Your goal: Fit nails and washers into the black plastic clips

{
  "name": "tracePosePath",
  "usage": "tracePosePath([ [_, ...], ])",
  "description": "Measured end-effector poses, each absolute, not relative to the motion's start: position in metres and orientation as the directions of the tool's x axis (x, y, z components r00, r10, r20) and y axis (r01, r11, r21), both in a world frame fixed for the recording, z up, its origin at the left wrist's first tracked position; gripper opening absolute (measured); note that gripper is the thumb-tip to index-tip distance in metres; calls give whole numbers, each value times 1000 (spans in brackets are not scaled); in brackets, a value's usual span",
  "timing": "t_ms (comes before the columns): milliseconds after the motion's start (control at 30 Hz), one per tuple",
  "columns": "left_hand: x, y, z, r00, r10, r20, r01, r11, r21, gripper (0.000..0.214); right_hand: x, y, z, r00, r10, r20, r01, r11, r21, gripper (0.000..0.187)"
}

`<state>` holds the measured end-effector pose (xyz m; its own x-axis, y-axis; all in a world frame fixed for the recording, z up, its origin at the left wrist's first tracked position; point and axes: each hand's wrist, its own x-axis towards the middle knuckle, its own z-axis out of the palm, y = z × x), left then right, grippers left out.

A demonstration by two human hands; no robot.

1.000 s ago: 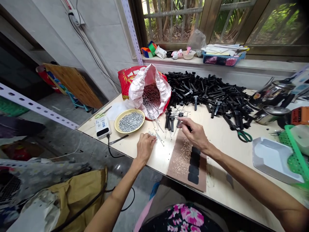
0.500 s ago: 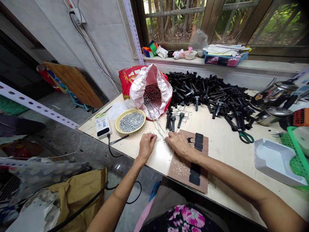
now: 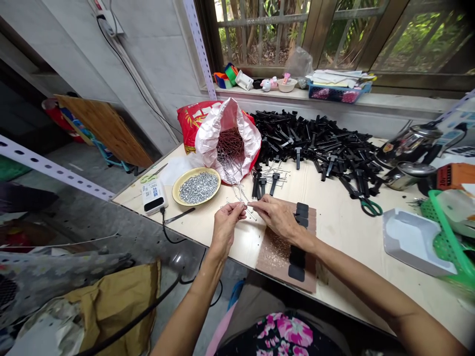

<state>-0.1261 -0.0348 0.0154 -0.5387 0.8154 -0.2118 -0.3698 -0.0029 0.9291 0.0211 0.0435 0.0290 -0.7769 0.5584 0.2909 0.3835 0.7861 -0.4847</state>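
My left hand [image 3: 225,225] is closed in a pinch just above the table's front part. Facing it, my right hand [image 3: 277,216] is also pinched, its fingertips almost meeting the left ones. Whatever lies between the fingertips is too small to make out. Long thin metal rods [image 3: 252,213] lie beneath and behind the fingers, below the mouth of a red and white bag [image 3: 203,143] filled with more rods [image 3: 230,143]. Left of my hands stands a yellow dish [image 3: 177,198] of small silvery metal pieces [image 3: 198,188]. Several black T-shaped plastic parts [image 3: 274,183] lie behind my right hand.
A brown board [image 3: 272,269] with black pads [image 3: 296,273] lies under my right forearm. Behind is a heap of black parts [image 3: 315,143]. Green-handled scissors [image 3: 371,207], a grey tray [image 3: 415,242] and a green basket [image 3: 438,207] stand right; a white device [image 3: 154,195] sits left.
Both hands have risen slightly from the tabletop and come together, fingertips now nearly touching. My right hand has left the spot by the rods' ends. The view has shifted a little.
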Motion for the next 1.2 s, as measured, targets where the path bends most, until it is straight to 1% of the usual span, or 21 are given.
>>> tracePosePath([
  [100,-121,-34,17,-545,816,-194,-361,-20,932,28,25,43,33,-772,563,294,398,790,-467,29],
  [233,-114,-30,20,-500,846,-187,-400,-33,916,27,32,41,41,-746,594,300,456,785,-420,30],
  [400,-109,-26,21,-438,868,-232,-477,-6,879,27,42,40,41,-730,602,324,484,790,-377,28],
  [600,-100,-23,20,-413,868,-277,-486,47,873,35,54,42,35,-688,634,354,516,770,-375,21],
  [767,-93,-19,20,-394,878,-273,-460,68,885,35,61,40,45,-688,637,347,588,770,-247,18],
  [867,-91,-18,18,-390,880,-272,-452,75,889,34,63,37,46,-689,636,348,599,770,-220,22],
  [1033,-88,-18,14,-368,889,-272,-446,88,891,32,65,35,34,-651,678,340,620,734,-277,28],
  [1100,-87,-18,12,-368,892,-263,-430,88,899,31,67,36,30,-631,714,302,623,699,-351,28],
  [1200,-86,-19,11,-376,899,-224,-363,79,928,29,69,38,28,-627,749,215,572,629,-527,28],
])
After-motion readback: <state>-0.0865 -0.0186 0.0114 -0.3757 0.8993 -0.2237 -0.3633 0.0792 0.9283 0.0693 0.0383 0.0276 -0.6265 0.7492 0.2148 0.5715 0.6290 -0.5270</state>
